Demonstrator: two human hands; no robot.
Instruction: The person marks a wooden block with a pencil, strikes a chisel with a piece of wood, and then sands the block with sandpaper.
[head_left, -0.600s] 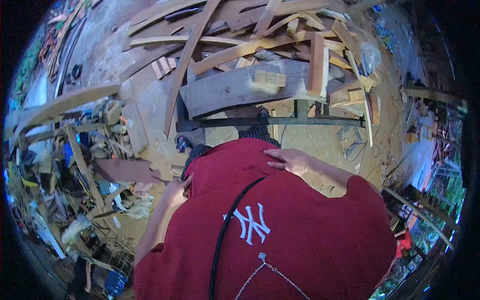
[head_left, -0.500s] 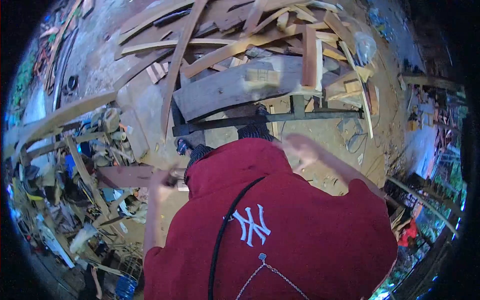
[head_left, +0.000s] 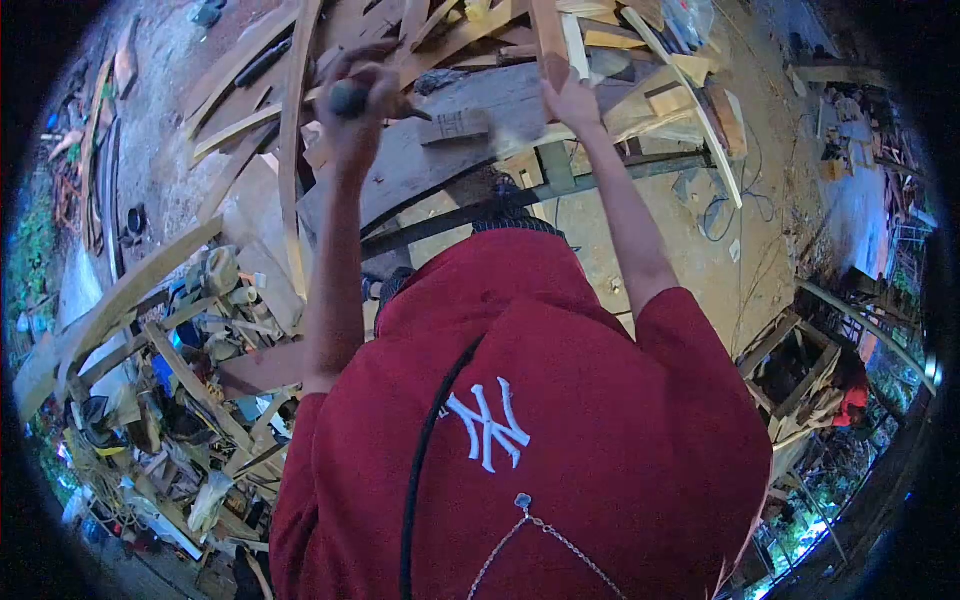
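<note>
The person in the loose red shirt point(head_left: 560, 420) is leaning over a long, grey, weathered plank point(head_left: 440, 150) that is serving as a tabletop, and both bare arms are reaching far out over it. The left hand point(head_left: 358, 100) is wrapping tightly around a dark, rounded tool handle point(head_left: 348, 97); a short dark shaft is poking out to the right of the fist, but the working end is too blurred to name. The right hand point(head_left: 572, 100) is curling around the lower end of a reddish-brown, flat wooden strip point(head_left: 550, 40) that is running up and away toward the far edge. Between the two hands, a small pale rectangular wood block point(head_left: 455, 127) is lying flat on the plank, near the tool and apart from both hands.

The plank is resting on a dark metal frame point(head_left: 520, 200) with straight, thin rails. Beyond it, a heap of rough offcuts point(head_left: 640, 60) is piling up, pale and splintery, slats crossing at all angles. To the left, long curved boards point(head_left: 110, 300) are lying over a jumble of scraps and debris. The floor point(head_left: 700, 270) to the right is sandy and dusty, with thin dark cables snaking across it.
</note>
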